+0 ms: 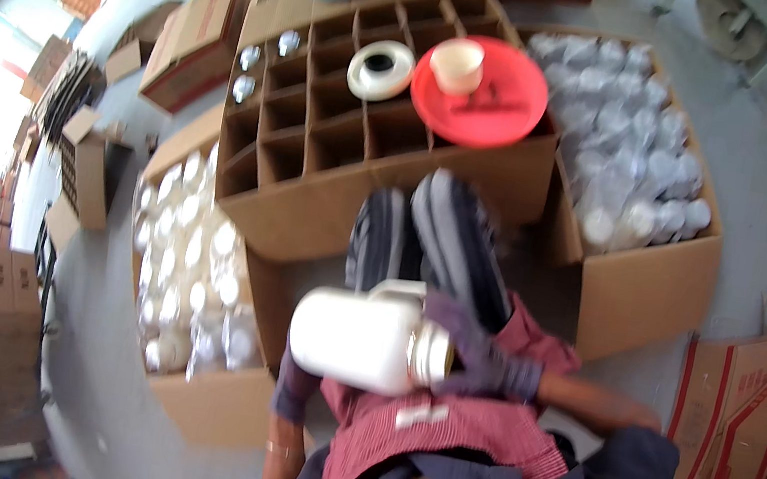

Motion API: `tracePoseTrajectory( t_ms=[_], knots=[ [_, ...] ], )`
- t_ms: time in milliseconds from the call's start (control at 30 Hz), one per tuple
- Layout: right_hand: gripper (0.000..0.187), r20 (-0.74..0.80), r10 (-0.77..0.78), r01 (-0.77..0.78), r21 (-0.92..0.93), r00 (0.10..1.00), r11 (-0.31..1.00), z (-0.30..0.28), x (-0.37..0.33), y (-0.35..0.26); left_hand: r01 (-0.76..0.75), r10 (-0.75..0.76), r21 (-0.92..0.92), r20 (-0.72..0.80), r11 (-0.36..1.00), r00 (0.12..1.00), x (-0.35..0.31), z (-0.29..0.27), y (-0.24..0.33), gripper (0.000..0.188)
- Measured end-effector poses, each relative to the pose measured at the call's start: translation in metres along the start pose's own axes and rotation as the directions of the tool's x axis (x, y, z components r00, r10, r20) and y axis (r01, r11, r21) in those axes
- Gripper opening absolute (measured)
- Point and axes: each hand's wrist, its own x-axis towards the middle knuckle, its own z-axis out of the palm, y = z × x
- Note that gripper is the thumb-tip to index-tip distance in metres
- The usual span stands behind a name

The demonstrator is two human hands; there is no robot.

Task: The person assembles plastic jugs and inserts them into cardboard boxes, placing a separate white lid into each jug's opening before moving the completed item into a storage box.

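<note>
So the right hand (485, 363), in a purplish glove, is wrapped around the neck end of a jug (352, 339): smooth white, rounded shoulders, ridged neck, lying sideways over the lap. Left hand (296, 385) is gloved too, by the jug's base, but its fingers are hidden, so can't tell how it's gripping. Past that there's a carton (391, 195) with a cardboard grid, a shiny round red dish (512, 137) and cream cup (457, 67) on top. Crinkly clear-plastic bundles (615, 126) fill the box (647, 299) on the right.
</note>
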Motion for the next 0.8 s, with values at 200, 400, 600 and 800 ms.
tracePoseTrajectory(
  t_ms=[200, 400, 600, 800],
  knots=[
    [0.097, 0.208, -0.219, 0.169, 0.235, 0.953, 0.957, -0.033, 0.085, -0.041, -0.062, 0.099, -0.179, 0.207, 0.982, 0.973, 0.037, -0.019, -0.016, 0.04],
    [0.076, 0.178, -0.104, 0.088, 0.097, 0.979, 0.991, -0.031, 0.113, -0.059, 0.1, 0.012, -0.421, 0.255, 0.901, 0.967, 0.028, -0.003, -0.02, 0.044],
    [0.069, 0.136, 0.428, -0.342, 0.825, 0.893, 0.45, -0.037, 0.151, -0.042, 0.116, -0.013, -0.738, 0.143, 0.665, 0.99, 0.028, 0.051, -0.027, 0.049],
    [0.077, 0.037, -0.063, 0.039, 0.457, 0.997, 0.889, -0.055, 0.149, -0.062, 0.06, -0.082, -0.857, 0.021, 0.512, 0.996, 0.026, 0.077, -0.043, 0.053]
  ],
)
